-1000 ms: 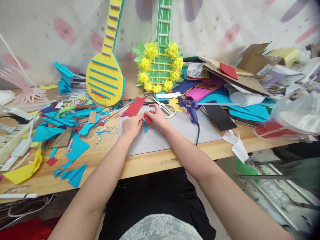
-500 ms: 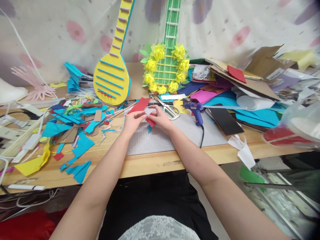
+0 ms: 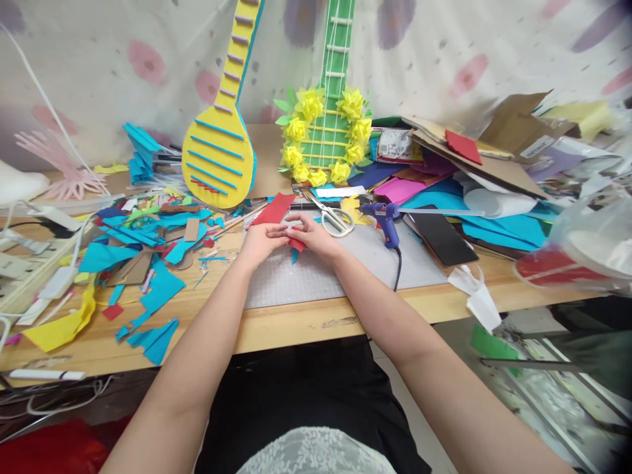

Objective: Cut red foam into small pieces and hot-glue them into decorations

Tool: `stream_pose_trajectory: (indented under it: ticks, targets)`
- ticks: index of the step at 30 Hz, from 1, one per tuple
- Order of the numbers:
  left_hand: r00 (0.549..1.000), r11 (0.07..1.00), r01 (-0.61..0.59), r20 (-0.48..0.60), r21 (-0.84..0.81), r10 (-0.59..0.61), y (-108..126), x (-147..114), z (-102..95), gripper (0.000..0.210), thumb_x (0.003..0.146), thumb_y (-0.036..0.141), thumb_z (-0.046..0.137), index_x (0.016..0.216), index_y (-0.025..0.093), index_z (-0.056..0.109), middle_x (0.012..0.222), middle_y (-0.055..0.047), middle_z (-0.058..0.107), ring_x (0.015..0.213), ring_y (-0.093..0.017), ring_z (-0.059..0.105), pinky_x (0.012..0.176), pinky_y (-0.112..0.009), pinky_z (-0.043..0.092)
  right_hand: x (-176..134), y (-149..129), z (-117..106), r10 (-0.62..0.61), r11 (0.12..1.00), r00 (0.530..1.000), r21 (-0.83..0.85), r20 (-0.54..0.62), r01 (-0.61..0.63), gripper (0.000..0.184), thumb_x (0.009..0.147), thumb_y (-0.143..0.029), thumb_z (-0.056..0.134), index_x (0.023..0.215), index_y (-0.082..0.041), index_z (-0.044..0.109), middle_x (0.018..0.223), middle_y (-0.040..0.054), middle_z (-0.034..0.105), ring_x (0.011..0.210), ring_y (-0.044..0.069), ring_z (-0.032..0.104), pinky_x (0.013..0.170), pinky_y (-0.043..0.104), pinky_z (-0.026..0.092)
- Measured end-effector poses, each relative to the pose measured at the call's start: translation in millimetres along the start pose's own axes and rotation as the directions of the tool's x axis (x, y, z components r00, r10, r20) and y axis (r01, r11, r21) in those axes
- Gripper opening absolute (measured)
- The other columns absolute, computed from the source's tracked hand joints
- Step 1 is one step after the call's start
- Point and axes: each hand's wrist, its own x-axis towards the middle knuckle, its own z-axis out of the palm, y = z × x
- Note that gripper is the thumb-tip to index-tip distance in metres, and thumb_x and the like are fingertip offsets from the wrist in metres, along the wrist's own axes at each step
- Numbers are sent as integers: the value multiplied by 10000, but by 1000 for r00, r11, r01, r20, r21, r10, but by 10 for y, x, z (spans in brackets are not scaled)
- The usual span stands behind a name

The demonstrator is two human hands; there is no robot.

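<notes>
Close work at the small red piece (image 3: pixel 297 245)

We observe the left hand (image 3: pixel 263 243) and right hand (image 3: pixel 316 238) meeting over the grey mat (image 3: pixel 296 284), near the middle of the worktop's (image 3: pixel 291 322) front edge. The small red piece sits beneath them, partly hidden; a blue sliver (image 3: pixel 295 256) shows below it. Whether either grip is closed on it, we cannot tell. Just beyond the left hand lies a red sheet (image 3: pixel 273 209); just beyond the right, scissors (image 3: pixel 339 227). Toward the worktop's right end we note a glue gun (image 3: pixel 388 226), then a phone (image 3: pixel 444 237). Blue scraps (image 3: pixel 160 286) crowd the left end.
</notes>
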Motion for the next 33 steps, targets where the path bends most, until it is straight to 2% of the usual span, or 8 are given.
stream_pose_trajectory:
  ticks: [5, 9, 14, 21, 26, 29, 31, 33]
  targets:
    - [1000, 1000, -10, -15, 11, 10, -17, -6, 19, 443, 426, 225, 819, 835, 112, 690, 803, -99, 711, 864, -248, 659, 846, -394, 485, 8, 3, -9, -43, 999, 999, -1, -11, 43, 337, 750, -273, 598, 1050, -190, 468, 618, -71, 536, 573, 81, 527, 561, 208, 404]
    - [1000, 1000, 24, -3, -12, -24, 2, -33, 42, 420, 463, 230, 805, 842, 108, 673, 786, -90, 701, 783, -212, 658, 787, -370, 506, -15, -30, -17, -66, 998, 998, 2, 5, 66, 335, 756, -274, 593, 1056, -193, 468, 607, -77, 522, 572, 79, 520, 570, 207, 408]
    - [993, 997, 55, -106, -46, -60, 31, -48, 56, 344, 502, 142, 768, 770, 148, 552, 654, -26, 659, 615, -152, 630, 640, -319, 527, -11, -42, -11, -70, 998, 998, -3, -11, 69, 340, 747, -282, 595, 1046, -193, 461, 610, -76, 531, 571, 79, 526, 565, 210, 425]
    - [972, 976, 48, -216, -214, -95, 47, -9, 36, 387, 525, 60, 734, 752, 163, 438, 659, -6, 628, 598, -132, 627, 670, -325, 534, 61, 31, -36, -83, 996, 982, -6, -169, 83, 488, 627, -281, 697, 1030, -226, 428, 730, -41, 586, 676, 119, 594, 623, 268, 505]
    - [969, 965, 33, -227, -259, -94, 37, 0, 38, 361, 567, 44, 698, 772, 162, 426, 670, -4, 629, 586, -127, 626, 672, -327, 537, 85, 47, -23, -96, 994, 972, 33, -212, 105, 460, 620, -267, 676, 994, -219, 414, 665, -56, 564, 615, 114, 581, 626, 285, 508]
    - [971, 959, 37, -216, -280, -101, 42, -4, 48, 349, 575, 47, 697, 759, 163, 424, 655, 1, 619, 573, -124, 622, 673, -325, 536, 94, 52, -25, -111, 993, 971, 21, -212, 118, 460, 637, -290, 659, 1009, -212, 399, 693, -42, 556, 624, 117, 572, 628, 293, 499]
    - [968, 952, 41, -223, -304, -113, 44, 3, 50, 339, 578, 45, 695, 739, 164, 421, 641, 7, 612, 570, -118, 619, 675, -318, 534, 97, 62, -22, -134, 991, 952, -46, -275, 126, 474, 644, -310, 655, 1025, -208, 392, 772, -14, 551, 668, 122, 566, 642, 297, 495]
    - [962, 939, 28, -247, -344, -119, 38, 23, 43, 331, 581, 46, 692, 714, 165, 414, 632, 13, 607, 581, -115, 621, 692, -313, 531, 88, 72, 1, -209, 972, 892, -182, -402, 145, 512, 636, -330, 667, 1050, -210, 391, 918, 32, 533, 751, 131, 556, 663, 296, 488]
